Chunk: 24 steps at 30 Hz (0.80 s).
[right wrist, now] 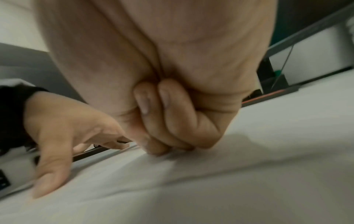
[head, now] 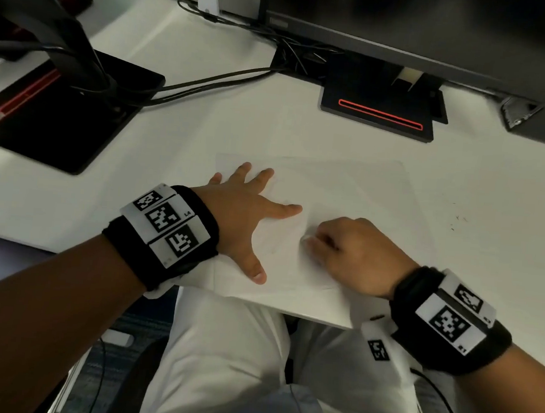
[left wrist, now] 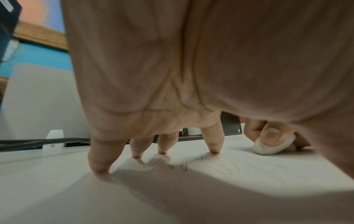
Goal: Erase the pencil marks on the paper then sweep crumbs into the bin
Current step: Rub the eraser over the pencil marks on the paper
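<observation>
Paper first: thin white sheet of paper [head: 347, 192] lying flat on the white desk [head: 479, 177], near edge right by the desk's near edge, in front of the person's lap; faint grey pencil scribbles [left wrist: 184, 164] show on it in the left wrist view. Left hand [head: 247, 217] is spread wide, fingertips [left wrist: 214, 151] pressing the sheet's left part down; right hand [head: 355, 255] is curled, pinching a small rounded white eraser [left wrist: 273, 144] against the paper just right of the left thumb. My take: the sheet is light and floppy, so it'll buckle or tear if rubbed hard unpinned; best held flat close to the rubbing spot. Eraser looks soft and grippy; hold it low. A few dark crumbs [head: 457, 221] sit off to the right; no bin in view.
</observation>
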Motion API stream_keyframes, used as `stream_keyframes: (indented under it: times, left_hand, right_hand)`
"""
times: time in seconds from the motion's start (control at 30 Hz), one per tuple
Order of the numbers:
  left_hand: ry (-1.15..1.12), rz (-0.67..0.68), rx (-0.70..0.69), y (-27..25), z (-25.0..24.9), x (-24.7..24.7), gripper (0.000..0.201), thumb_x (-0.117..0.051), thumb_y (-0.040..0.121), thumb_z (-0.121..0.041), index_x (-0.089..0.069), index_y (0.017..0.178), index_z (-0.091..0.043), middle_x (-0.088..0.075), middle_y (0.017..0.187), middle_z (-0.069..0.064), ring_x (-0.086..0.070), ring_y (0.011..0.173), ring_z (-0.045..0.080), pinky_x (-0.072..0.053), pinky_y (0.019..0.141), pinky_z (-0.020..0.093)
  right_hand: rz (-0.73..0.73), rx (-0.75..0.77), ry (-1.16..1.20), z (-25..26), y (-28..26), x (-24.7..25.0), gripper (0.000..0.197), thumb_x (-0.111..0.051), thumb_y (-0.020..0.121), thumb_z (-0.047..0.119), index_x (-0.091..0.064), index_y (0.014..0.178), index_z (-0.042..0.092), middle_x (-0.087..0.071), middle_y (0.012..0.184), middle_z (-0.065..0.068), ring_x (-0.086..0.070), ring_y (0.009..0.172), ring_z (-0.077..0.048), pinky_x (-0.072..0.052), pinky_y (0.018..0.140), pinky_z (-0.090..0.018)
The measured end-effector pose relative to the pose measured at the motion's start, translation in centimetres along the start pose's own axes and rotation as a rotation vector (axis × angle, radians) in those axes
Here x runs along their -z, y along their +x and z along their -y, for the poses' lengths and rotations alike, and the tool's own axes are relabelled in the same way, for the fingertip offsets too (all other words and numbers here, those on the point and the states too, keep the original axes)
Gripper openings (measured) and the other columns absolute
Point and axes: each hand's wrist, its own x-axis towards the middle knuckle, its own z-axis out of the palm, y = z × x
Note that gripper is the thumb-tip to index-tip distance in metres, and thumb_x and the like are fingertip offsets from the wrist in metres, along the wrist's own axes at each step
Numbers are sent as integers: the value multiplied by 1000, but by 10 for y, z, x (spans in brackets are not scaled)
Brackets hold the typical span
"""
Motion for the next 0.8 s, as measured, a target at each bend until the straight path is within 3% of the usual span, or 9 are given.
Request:
stream_keyframes:
  times: [0.13, 0.27, 0.4, 0.53, 0.6, 0.7, 0.8]
  left_hand:
    - [-5, -2, -13, 1, -1, 0, 124, -81, 56, -71, 5, 146, -65, 26, 163, 2, 28, 147, 32, 1, 118, 64]
    - [-14, -4, 0, 0, -2, 0, 124, -81, 57, -71, 4, 147, -64, 27, 163, 2, 29, 147, 31, 2, 119, 62]
    - [-3, -5, -6, 1, -3, 0, 124, -81, 57, -71, 6, 146, -65, 27, 163, 2, 29, 147, 32, 2, 118, 63]
    - [-23, 1, -3, 0, -1, 1, 125, -82, 57, -71, 5, 147, -64, 28, 163, 2, 30, 147, 30, 2, 118, 63]
    - [-18, 0, -4, 0, -2, 1, 125, -82, 57, -71, 5, 147, -64, 28, 162, 2, 30, 146, 31, 2, 118, 63]
    - [-5, -3, -7, 0, -3, 1, 124, -82, 58, -70, 5, 146, -64, 27, 163, 2, 30, 147, 31, 2, 118, 63]
    - [-12, 2, -3, -1, -3, 2, 124, -82, 58, -70, 5, 147, -64, 27, 163, 2, 30, 147, 31, 2, 118, 63]
  right_hand:
    - [119, 131, -14, 20, -10, -17, 35, -45, 101, 37, -56, 73, 19, -54, 63, 7, -48, 59, -7, -33, 58, -21]
    - [-31, -18, -32, -2, 9, 7, 40, -44, 101, 35, -58, 74, 9, -62, 72, -3, -54, 67, -20, -36, 61, -30]
    - [115, 118, -38, 18, -3, -11, 36, -44, 101, 37, -56, 72, 18, -54, 62, 6, -48, 58, -6, -33, 57, -22]
    - [13, -34, -66, 0, 15, 13, 38, -44, 101, 35, -53, 69, 16, -56, 68, 3, -52, 68, -19, -32, 59, -25]
    - [-19, -7, -66, 1, 16, 12, 38, -44, 101, 33, -55, 69, 14, -59, 68, 1, -52, 66, -19, -31, 56, -25]
    - [109, 102, -39, 19, 5, -7, 38, -44, 101, 36, -55, 70, 18, -53, 63, 7, -48, 59, -9, -32, 58, -23]
    - [32, -10, -63, 6, 17, 9, 39, -43, 102, 36, -53, 70, 16, -51, 65, 6, -50, 68, -18, -31, 58, -25]
